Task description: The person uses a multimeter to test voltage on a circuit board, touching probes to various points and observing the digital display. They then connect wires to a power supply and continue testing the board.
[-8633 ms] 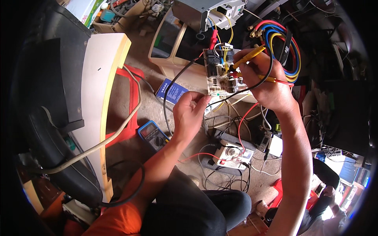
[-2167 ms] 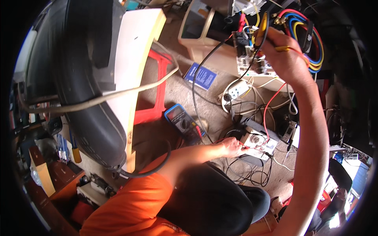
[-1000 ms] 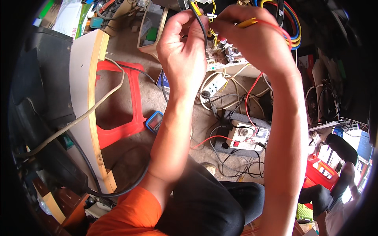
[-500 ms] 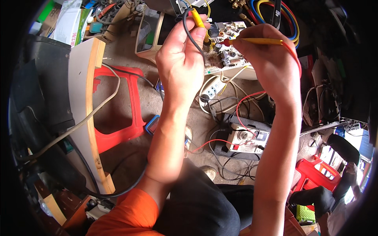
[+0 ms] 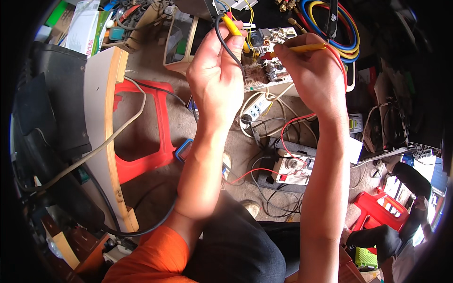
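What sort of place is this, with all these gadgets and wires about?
Probably an electronics repair workshop, judging by the yellow probes held at a bare circuit board, the power strip nearby, and the coiled red, blue and yellow hoses.

Gap between forearms (image 5: 200, 179), red lead (image 5: 282, 137) below

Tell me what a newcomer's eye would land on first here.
Likely the top centre, where the left hand holds a yellow probe and the right hand holds a second probe, both pointed at the circuit board. After that, probably the coiled hoses in red, blue and yellow at upper right, and the red stool left of centre.
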Motion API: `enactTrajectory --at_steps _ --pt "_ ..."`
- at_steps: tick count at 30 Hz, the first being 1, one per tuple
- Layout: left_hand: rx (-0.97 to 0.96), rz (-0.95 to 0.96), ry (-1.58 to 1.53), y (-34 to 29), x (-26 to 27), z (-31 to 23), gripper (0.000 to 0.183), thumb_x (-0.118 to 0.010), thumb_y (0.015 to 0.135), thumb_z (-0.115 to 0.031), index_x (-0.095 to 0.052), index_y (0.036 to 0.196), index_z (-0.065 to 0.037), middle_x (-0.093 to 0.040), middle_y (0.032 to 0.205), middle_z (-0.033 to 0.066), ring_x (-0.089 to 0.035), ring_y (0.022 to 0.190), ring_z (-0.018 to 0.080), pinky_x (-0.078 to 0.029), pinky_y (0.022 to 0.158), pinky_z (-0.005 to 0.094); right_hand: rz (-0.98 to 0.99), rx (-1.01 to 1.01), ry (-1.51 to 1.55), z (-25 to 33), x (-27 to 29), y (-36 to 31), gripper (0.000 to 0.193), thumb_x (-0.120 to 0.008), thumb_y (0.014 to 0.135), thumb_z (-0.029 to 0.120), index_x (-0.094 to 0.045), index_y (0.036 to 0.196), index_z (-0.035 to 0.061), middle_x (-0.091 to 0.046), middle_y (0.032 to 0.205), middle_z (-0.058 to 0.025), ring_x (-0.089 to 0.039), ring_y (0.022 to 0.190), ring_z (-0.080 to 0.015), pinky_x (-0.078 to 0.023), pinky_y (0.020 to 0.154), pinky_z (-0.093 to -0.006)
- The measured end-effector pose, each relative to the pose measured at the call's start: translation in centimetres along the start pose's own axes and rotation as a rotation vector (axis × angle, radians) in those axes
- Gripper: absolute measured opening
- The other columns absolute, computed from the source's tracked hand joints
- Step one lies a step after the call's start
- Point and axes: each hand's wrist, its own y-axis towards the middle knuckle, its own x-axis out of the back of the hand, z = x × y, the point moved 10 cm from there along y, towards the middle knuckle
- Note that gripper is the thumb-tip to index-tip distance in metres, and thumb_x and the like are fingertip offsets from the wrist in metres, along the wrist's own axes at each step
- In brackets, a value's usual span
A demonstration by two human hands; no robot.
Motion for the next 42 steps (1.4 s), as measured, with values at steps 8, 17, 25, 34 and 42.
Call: enactTrajectory --at_steps 8,17,25,34,42 --pt "0.01 -0.014 -0.024 0.0 0.5 0.3 0.022 -0.061 0.104 -0.013 -0.066 0.121 0.001 -0.074 0.105 0.0079 -0.067 0.095 0.0104 -0.053 0.083 0.0248 0.027 -0.041 0.028 -0.5 -0.4 0.1 0.028 -0.073 0.088 0.026 -0.072 0.087 -0.0012 -0.07 0.07 -0.0146 -0.07 0.065 -0.0244 -0.052 0.063 -0.0346" --pt "0.008 -0.007 0.03 0.2 0.8 0.5 0.022 -0.067 0.098 -0.003 -0.069 0.12 -0.001 -0.074 0.104 0.0066 -0.067 0.094 0.0104 -0.054 0.086 0.0259 0.137 0.091 -0.207 1.9 -2.2 2.1 0.03 -0.072 0.085 0.026 -0.07 0.089 -0.0044 -0.066 0.074 -0.0251 -0.069 0.072 -0.0401 -0.055 0.067 -0.0424" --pt "0.043 -0.013 0.037 0.5 0.4 0.4 0.02 -0.066 0.099 -0.004 -0.07 0.118 -0.001 -0.075 0.1 0.0071 -0.067 0.09 0.0105 -0.054 0.081 0.0257 0.205 0.215 -0.437 2.1 -3.6 3.5 0.034 -0.076 0.085 0.032 -0.073 0.083 -0.0019 -0.057 0.058 -0.0119 -0.052 0.051 -0.0198 -0.044 0.054 -0.0369" --pt "0.068 -0.034 0.08 1.1 0.4 1.3 0.023 -0.066 0.101 -0.012 -0.07 0.123 -0.002 -0.071 0.098 0.0 -0.061 0.082 0.004 -0.049 0.071 0.0209 0.447 -0.064 -0.453 4.4 -3.3 4.6 0.022 -0.055 0.083 0.006 -0.074 0.087 -0.0061 -0.067 0.07 -0.0194 -0.065 0.06 -0.0278 -0.051 0.054 -0.037" --pt "0.182 0.014 0.06 2.4 -0.5 2.9 0.022 -0.064 0.1 -0.006 -0.071 0.12 -0.001 -0.068 0.086 -0.0025 -0.056 0.074 0.0026 -0.045 0.065 0.0197 0.489 -0.181 -0.187 3.7 -3.6 3.7 0.027 -0.069 0.092 0.019 -0.073 0.108 -0.0021 -0.074 0.094 -0.0151 -0.071 0.082 -0.0207 -0.054 0.068 -0.0322"
